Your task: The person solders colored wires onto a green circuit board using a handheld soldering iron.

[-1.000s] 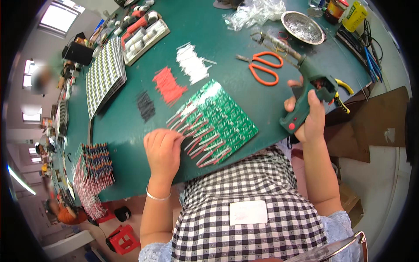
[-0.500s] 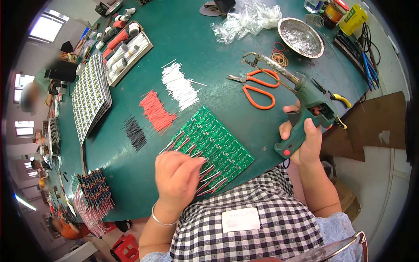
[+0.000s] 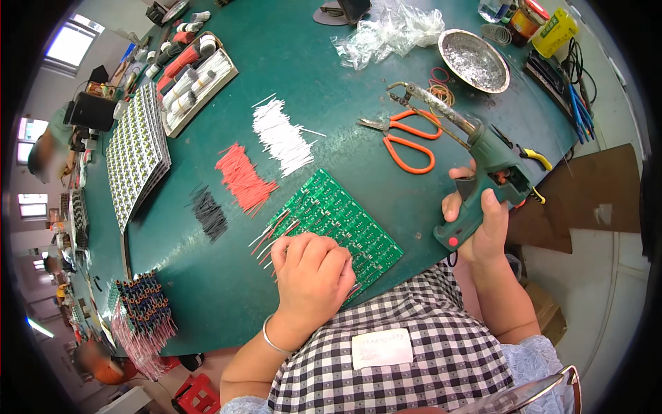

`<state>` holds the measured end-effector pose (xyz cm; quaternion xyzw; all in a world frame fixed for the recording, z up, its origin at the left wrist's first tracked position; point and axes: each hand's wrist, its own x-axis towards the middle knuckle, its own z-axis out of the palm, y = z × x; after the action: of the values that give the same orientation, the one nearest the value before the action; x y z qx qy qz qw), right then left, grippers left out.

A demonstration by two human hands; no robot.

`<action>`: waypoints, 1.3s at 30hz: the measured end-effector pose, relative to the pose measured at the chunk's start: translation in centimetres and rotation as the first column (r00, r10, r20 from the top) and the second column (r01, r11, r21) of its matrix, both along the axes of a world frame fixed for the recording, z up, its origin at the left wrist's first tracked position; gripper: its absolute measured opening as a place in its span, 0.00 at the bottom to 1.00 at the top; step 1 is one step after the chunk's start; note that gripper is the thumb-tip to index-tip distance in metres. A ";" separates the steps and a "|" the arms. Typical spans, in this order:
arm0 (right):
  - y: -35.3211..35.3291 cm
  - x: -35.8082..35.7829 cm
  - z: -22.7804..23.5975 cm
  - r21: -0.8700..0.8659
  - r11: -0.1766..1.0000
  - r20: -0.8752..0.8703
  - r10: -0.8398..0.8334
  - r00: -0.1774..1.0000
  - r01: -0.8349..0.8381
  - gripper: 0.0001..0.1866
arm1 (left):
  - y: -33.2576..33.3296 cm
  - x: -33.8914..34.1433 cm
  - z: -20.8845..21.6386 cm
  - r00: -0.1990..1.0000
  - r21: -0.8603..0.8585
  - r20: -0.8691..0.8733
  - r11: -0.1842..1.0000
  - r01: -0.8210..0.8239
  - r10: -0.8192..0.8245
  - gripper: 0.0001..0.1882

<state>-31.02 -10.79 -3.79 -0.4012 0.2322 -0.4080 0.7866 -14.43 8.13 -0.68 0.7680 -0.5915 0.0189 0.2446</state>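
On the green circuit board panel (image 3: 365, 238) in front of me, rows of thin red, black and white wires (image 3: 279, 224) stick up at a slant toward the left. Curled down over the near part of this panel is my left hand (image 3: 314, 272), its fingers bent together and their tips hidden. What it pinches, if anything, cannot be made out. My right hand (image 3: 488, 224) grips a green soldering gun (image 3: 486, 162) by its handle, to the right of the panel. The gun's metal tip (image 3: 396, 85) points away to the upper left, above the table.
Piles of white (image 3: 283, 138), red (image 3: 245, 179) and black wires (image 3: 209, 215) lie left of the panel. Orange-handled scissors (image 3: 410, 162) and a metal bowl (image 3: 507, 79) are farther off. Wired boards (image 3: 141, 303) sit at the left edge, near stacked panels (image 3: 138, 155) and a box (image 3: 200, 103).
My left hand has moved right and slightly nearer, from the panel's left side to over its near rows, and turned knuckles up. My right hand and the soldering gun have barely moved.
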 end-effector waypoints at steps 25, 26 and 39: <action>8.8 -9.4 3.6 -0.103 0.965 -0.541 0.150 0.828 -0.242 0.41 | -0.2 0.4 -1.0 0.992 -0.075 -0.124 0.997 0.003 -0.012 0.10; 8.7 -9.7 3.3 -0.099 0.955 -0.558 0.181 0.810 -0.281 0.40 | -0.1 0.3 -1.1 0.995 -0.069 -0.100 0.998 -0.005 -0.002 0.10; 8.2 -11.2 3.3 -0.316 0.839 -0.771 0.045 0.635 -0.444 0.19 | 0.0 0.4 -1.3 0.992 -0.087 -0.127 0.996 -0.013 0.002 0.09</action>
<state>-42.18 -2.62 -0.46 -0.7403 0.3622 -0.1398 0.5488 -14.02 8.09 -1.94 0.7584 -0.5705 -0.0029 0.3152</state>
